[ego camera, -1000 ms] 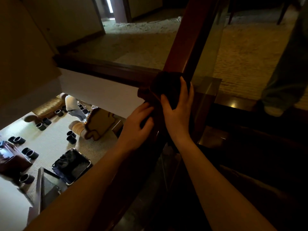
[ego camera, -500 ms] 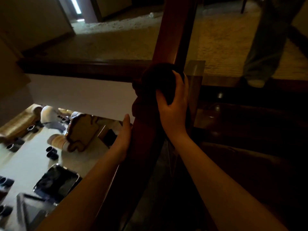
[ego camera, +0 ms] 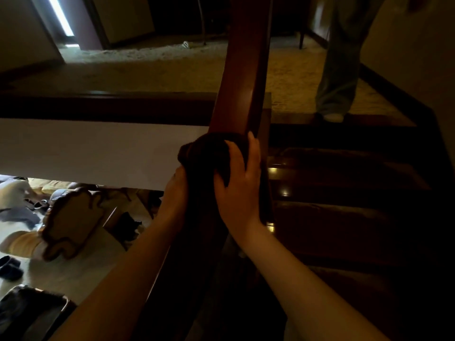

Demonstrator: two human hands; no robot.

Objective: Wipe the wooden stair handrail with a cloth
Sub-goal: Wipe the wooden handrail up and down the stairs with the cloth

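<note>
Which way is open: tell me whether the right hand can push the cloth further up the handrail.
Probably yes. The right hand already presses the dark cloth onto the handrail, and the rail above it looks bare. The left hand sits below, out of the way.

- Dim stairwell; dark polished wooden steps [ego camera: 344, 212] on the right catch small glints of light.
- Pale carpeted landing [ego camera: 160, 72] above, edged in dark wood.
- A bright strip of daylight [ego camera: 60, 16] at a doorway, upper left.
- A lighter lower floor [ego camera: 73, 274] at bottom left, with scattered shoes.
</note>
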